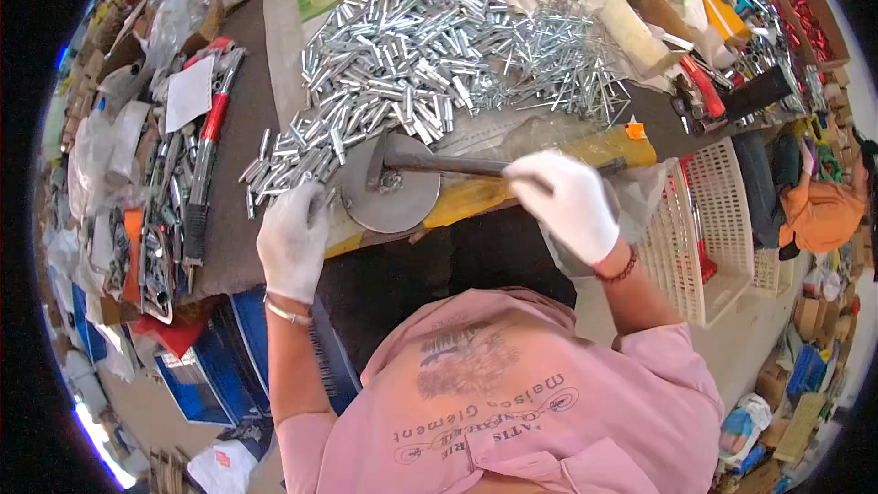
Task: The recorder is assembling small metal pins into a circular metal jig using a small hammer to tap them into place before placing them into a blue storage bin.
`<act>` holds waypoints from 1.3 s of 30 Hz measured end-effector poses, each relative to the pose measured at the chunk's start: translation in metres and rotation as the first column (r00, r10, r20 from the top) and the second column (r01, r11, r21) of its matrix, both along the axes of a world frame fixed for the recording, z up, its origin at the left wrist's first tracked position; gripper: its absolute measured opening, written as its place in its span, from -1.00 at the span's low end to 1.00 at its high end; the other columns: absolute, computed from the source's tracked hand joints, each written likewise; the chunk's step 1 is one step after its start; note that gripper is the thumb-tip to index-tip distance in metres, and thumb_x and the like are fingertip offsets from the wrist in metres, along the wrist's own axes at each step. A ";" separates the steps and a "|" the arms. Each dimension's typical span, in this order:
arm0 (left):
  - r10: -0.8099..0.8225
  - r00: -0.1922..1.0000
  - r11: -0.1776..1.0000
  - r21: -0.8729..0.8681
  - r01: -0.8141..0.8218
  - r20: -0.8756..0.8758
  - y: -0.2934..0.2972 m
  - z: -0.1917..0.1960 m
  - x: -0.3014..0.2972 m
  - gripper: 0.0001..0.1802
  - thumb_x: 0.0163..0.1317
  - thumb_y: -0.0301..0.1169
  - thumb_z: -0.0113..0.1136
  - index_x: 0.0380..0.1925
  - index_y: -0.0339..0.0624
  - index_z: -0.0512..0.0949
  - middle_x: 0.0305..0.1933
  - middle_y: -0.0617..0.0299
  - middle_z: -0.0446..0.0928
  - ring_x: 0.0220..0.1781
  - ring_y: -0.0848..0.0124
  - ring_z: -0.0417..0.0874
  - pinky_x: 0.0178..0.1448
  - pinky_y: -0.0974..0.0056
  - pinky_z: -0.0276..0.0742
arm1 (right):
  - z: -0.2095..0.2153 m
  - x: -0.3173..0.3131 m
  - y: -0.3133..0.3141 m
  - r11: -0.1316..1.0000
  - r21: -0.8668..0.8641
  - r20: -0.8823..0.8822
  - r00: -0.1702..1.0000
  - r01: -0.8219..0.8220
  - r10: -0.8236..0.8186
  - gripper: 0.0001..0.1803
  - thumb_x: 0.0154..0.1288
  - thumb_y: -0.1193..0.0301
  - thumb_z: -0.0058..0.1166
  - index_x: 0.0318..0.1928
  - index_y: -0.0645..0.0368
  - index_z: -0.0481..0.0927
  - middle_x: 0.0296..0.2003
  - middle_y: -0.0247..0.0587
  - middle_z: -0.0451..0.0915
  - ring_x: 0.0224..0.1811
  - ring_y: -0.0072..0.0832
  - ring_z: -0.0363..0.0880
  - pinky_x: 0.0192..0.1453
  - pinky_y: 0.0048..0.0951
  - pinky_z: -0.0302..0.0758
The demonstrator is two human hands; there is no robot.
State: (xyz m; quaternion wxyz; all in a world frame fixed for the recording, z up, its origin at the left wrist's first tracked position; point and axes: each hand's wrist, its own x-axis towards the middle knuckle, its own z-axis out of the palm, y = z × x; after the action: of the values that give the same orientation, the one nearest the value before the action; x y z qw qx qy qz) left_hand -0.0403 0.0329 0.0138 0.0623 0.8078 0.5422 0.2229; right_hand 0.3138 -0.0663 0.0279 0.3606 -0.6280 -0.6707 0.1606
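Note:
My right hand (pixel 562 201), in a white glove, is wrapped round the handle of a hammer (pixel 448 164). The hammer's head rests over a round grey metal disc (pixel 407 206) at the table's near edge. My left hand (pixel 294 242), also gloved, is to the left of the disc, beside the near end of a pile of small silver metal sleeves (pixel 393 64). Its fingers are drawn together; what they hold, if anything, is hidden. Thin metal pins (pixel 572 59) lie heaped to the right of the sleeves.
A long red-and-black tool (pixel 212 119) lies at left among sockets and wrenches. Red-handled tools (pixel 702 87) and a cardboard box of red parts (pixel 809 18) are at right. A white plastic basket (pixel 704 229) stands right of the table; blue crates (pixel 197 384) sit below left.

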 end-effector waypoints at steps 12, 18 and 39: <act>-0.142 0.944 0.984 -0.059 0.167 0.299 -0.018 0.025 0.020 -0.88 0.22 -0.46 0.44 -0.23 -0.10 0.79 -0.23 0.14 0.72 -0.14 0.08 0.75 0.01 0.10 0.65 | -0.039 0.071 0.099 0.991 0.132 0.756 0.643 0.035 -0.123 -0.93 0.32 0.44 0.18 -0.36 0.02 0.64 -0.31 -0.24 0.62 -0.23 -0.17 0.76 -0.17 -0.12 0.71; -0.285 0.924 0.953 -0.025 0.301 0.253 -0.017 -0.001 0.036 -0.89 0.16 -0.44 0.46 -0.29 -0.07 0.78 -0.29 0.17 0.66 -0.16 0.09 0.70 -0.01 0.05 0.62 | 0.001 0.009 0.076 0.995 0.103 0.073 0.997 -0.014 0.006 -0.88 0.42 0.61 0.21 -0.11 0.13 0.68 -0.24 -0.35 0.69 -0.24 -0.50 0.79 -0.16 -0.43 0.69; -0.204 0.925 0.972 -0.043 0.229 0.321 -0.021 -0.021 0.029 -0.87 0.15 -0.43 0.53 -0.28 -0.05 0.79 -0.23 0.20 0.68 -0.14 0.13 0.73 -0.02 0.09 0.63 | -0.012 -0.068 0.058 0.933 0.072 0.426 0.856 -0.354 0.292 -0.94 0.20 0.48 0.34 -0.35 0.04 0.70 -0.33 -0.30 0.59 -0.17 -0.24 0.66 -0.07 -0.19 0.61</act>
State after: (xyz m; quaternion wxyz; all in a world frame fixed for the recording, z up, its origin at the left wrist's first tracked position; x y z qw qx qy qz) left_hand -0.0110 0.0123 -0.0072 0.2043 0.8137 0.4413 0.3184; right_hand 0.2460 -0.0087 0.0157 0.2259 -0.4975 -0.8369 0.0341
